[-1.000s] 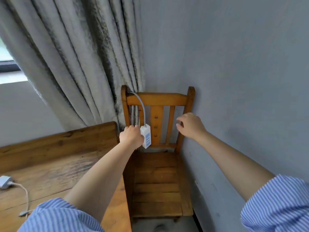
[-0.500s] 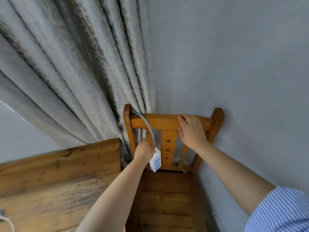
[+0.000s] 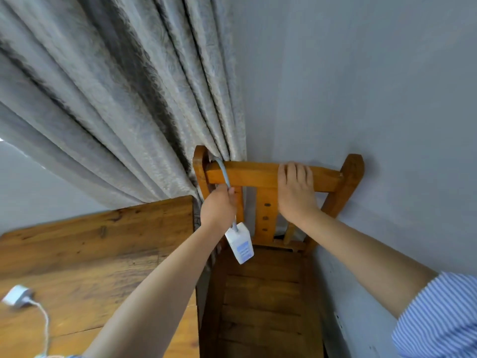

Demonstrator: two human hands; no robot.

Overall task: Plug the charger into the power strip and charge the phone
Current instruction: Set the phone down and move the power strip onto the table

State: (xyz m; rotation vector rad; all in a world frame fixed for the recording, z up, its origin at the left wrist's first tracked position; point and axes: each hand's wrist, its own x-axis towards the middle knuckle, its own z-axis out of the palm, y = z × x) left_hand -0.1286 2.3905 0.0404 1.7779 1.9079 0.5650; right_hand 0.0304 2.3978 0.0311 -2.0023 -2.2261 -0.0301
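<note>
A small white power strip (image 3: 240, 246) hangs by its grey cord (image 3: 224, 171), which loops over the top rail of a wooden chair (image 3: 260, 301). My left hand (image 3: 218, 206) is closed around the cord just above the strip. My right hand (image 3: 295, 192) lies on the chair's top rail with its fingers over the edge. A white charger (image 3: 16, 295) with its thin white cable (image 3: 45, 324) lies on the wooden table at the lower left. No phone is in view.
The wooden table (image 3: 98, 254) stands left of the chair, touching it. A grey curtain (image 3: 116, 99) hangs behind both. A grey wall (image 3: 361, 99) runs close along the chair's right side.
My left hand slid up the cord, so the power strip now dangles below it. My right hand settled on the chair's top rail. The charger came back into view.
</note>
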